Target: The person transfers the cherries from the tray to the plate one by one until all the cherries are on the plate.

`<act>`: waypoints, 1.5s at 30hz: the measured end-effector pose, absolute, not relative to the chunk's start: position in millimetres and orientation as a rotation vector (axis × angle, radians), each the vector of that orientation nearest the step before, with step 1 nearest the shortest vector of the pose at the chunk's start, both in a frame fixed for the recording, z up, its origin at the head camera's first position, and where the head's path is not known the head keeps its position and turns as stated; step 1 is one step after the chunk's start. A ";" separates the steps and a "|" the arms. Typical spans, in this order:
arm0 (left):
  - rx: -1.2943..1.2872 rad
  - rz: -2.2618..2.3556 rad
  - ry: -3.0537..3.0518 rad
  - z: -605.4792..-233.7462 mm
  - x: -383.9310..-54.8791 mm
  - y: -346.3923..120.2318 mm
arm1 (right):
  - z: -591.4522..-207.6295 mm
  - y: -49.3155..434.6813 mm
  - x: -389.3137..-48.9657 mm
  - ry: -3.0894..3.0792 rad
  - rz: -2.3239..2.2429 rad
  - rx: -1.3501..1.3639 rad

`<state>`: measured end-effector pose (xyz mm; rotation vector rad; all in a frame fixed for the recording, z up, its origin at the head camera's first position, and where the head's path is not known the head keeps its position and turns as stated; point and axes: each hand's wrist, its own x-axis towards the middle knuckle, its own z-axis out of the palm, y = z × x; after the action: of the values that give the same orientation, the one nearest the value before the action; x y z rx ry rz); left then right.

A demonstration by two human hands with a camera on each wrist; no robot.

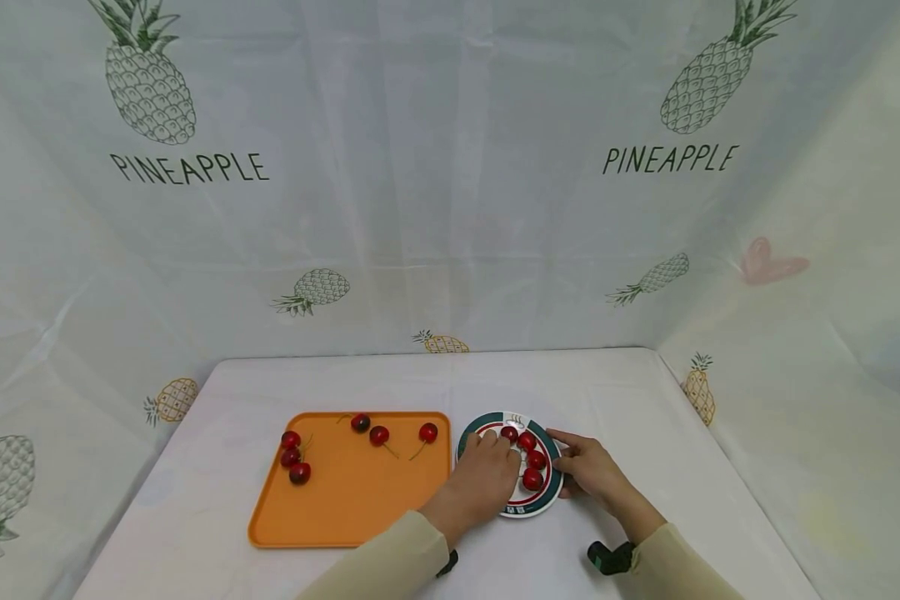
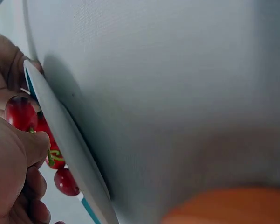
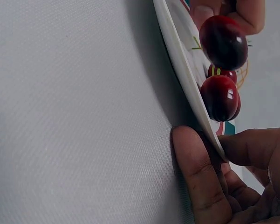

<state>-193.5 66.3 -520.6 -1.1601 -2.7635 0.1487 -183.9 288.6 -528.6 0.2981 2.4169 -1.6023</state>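
A round white plate (image 1: 525,506) with a green band and red ring carries several dark red cherries (image 1: 536,459) along its right half. My right hand (image 1: 596,475) grips the plate's right rim, thumb and fingers on opposite faces in the right wrist view. Reaching over the plate's left part, my left hand (image 1: 487,475) has curled fingers. In the left wrist view its thumb and finger appear to pinch the green stem of the nearest cherry (image 2: 21,113). That cherry (image 3: 223,43) shows close to the left fingertips in the right wrist view. Some left fingers are hidden.
An orange tray (image 1: 345,500) lies left of the plate. Three cherries (image 1: 290,457) sit by its left edge and three more (image 1: 379,436) near its far edge. White cloth covers the table (image 1: 570,383); a pineapple-printed curtain (image 1: 435,208) stands behind.
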 end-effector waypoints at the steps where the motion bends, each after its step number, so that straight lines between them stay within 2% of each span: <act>1: -1.163 0.144 -2.764 -521.0 -193.5 67.8 | -528.9 288.9 -184.0 2.416 -1.605 0.294; 33: -1.074 0.207 -2.741 -525.4 -189.3 77.5 | -529.7 289.3 -182.7 2.433 -1.613 0.277; 40: -1.034 0.153 -2.747 -519.0 -190.8 67.9 | -529.8 289.9 -182.5 2.423 -1.619 0.289; 45: -0.981 0.123 -2.751 -512.7 -196.5 41.2 | -530.5 290.2 -183.4 2.422 -1.605 0.285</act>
<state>-196.5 41.2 -512.7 -0.9813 -2.7514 0.1229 -183.4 290.2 -530.5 0.2847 2.4220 -1.6045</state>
